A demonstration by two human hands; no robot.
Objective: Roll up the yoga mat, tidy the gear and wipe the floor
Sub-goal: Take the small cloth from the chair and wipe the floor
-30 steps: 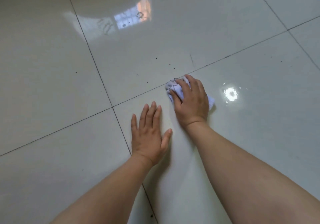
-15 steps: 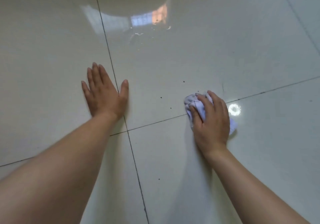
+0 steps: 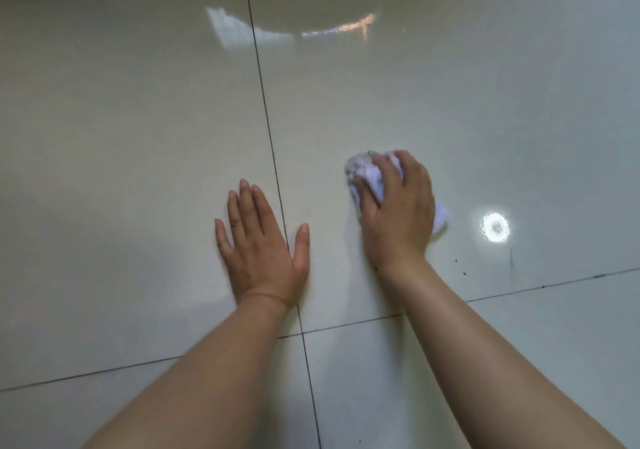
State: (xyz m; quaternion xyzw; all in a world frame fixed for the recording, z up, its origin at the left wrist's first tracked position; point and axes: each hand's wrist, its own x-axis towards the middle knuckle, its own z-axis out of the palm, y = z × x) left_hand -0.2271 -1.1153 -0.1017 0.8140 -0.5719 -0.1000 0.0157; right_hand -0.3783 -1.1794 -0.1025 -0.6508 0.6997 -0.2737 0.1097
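Wiping floor: right hand (image 3: 398, 213) is gripping the crumpled cloth (image 3: 367, 174), now pushed past the grout line (image 3: 363, 320).
Left hand (image 3: 261, 244) is bracing flat, fingers spread, holding nothing.

There is a single view, from a wide-angle camera worn on the person's head. It looks forward and steeply down onto the glossy tiled floor (image 3: 450, 102) from close above. Both bare forearms enter from the bottom edge, the left hand (image 3: 263, 251) near centre, the right hand (image 3: 398, 213) just right of centre. Straight grout lines bow slightly toward the frame's edges.
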